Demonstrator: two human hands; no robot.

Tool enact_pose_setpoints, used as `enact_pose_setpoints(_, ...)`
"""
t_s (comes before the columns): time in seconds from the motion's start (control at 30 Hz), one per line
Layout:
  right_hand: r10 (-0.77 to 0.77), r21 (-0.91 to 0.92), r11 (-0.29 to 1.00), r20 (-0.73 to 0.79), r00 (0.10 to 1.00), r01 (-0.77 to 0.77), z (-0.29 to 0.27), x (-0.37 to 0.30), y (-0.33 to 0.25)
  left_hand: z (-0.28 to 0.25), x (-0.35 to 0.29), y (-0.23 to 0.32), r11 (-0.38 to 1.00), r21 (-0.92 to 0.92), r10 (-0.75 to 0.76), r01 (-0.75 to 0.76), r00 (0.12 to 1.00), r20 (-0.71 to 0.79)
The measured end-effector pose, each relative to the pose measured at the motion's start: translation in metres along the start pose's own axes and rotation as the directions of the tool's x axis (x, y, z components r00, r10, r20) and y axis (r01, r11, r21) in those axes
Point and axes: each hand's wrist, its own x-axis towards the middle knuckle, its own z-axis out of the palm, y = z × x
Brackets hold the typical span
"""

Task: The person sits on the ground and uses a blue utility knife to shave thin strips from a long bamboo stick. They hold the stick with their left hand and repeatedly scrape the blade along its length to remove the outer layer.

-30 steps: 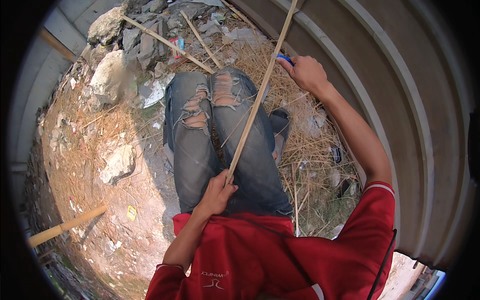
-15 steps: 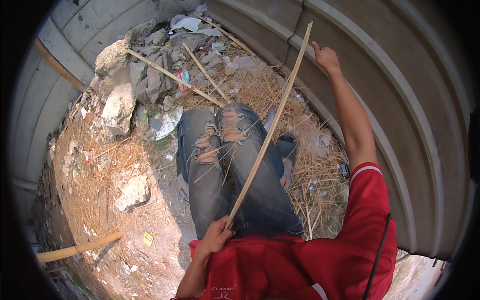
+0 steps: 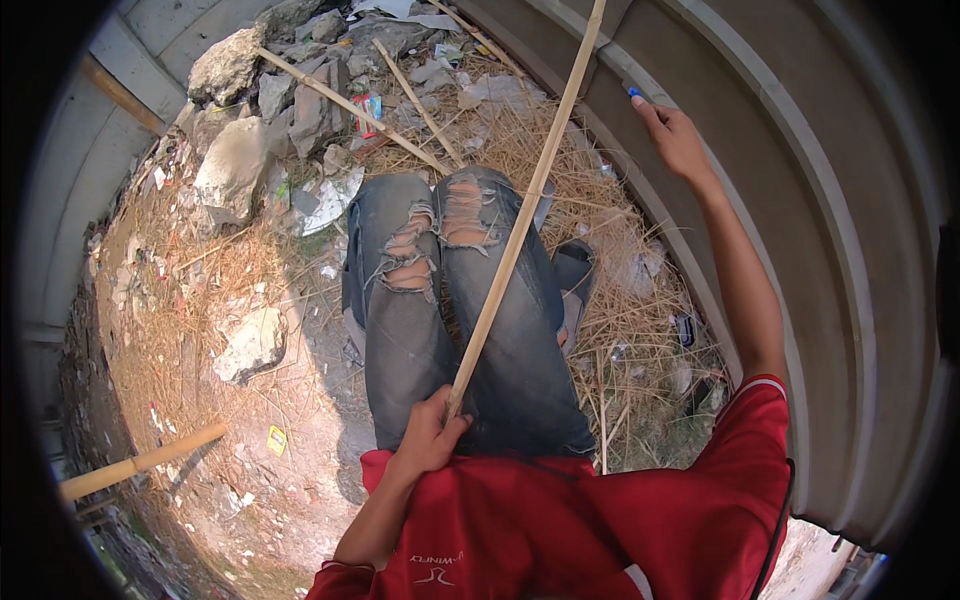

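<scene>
Bamboo stick (image 3: 520, 220) clenched in left hand (image 3: 432, 435); right hand (image 3: 678, 140) pinches blue object (image 3: 634, 92).

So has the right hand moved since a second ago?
Yes. The right hand, with a small blue thing at its fingertips, has gone from the top end of the long stick outward to the corrugated metal wall. The left hand holds the stick's lower end.

head camera, looking steeply down, edges likely warped
</scene>
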Motion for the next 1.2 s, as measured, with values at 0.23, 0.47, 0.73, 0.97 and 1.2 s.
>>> enact_pose_setpoints(0.23,-0.21,0.032,0.975,0.464,0.861,0.221,0.054,-0.144,-0.072,0.037,0.037,0.028,0.998,0.065,0.035,-0.027,0.992,-0.125)
enact_pose_setpoints(0.47,-0.252,-0.048,0.934,0.612,0.75,0.353,0.075,-0.231,-0.117,0.045,0.064,0.037,0.981,0.191,0.048,-0.012,0.982,-0.184)
enact_pose_setpoints(0.73,-0.173,-0.167,0.949,0.438,0.882,0.268,0.078,-0.166,-0.094,0.043,0.06,0.042,0.944,0.315,-0.044,0.099,0.983,-0.177)
enact_pose_setpoints(0.97,-0.3,-0.115,0.888,0.59,0.75,0.446,0.077,-0.224,-0.114,0.044,0.061,0.034,0.957,0.288,0.02,0.034,0.983,-0.184)
enact_pose_setpoints(1.2,-0.223,-0.16,0.925,0.507,0.832,0.345,0.078,-0.18,-0.095,0.036,0.06,0.032,0.945,0.326,0.026,0.031,0.985,-0.168)
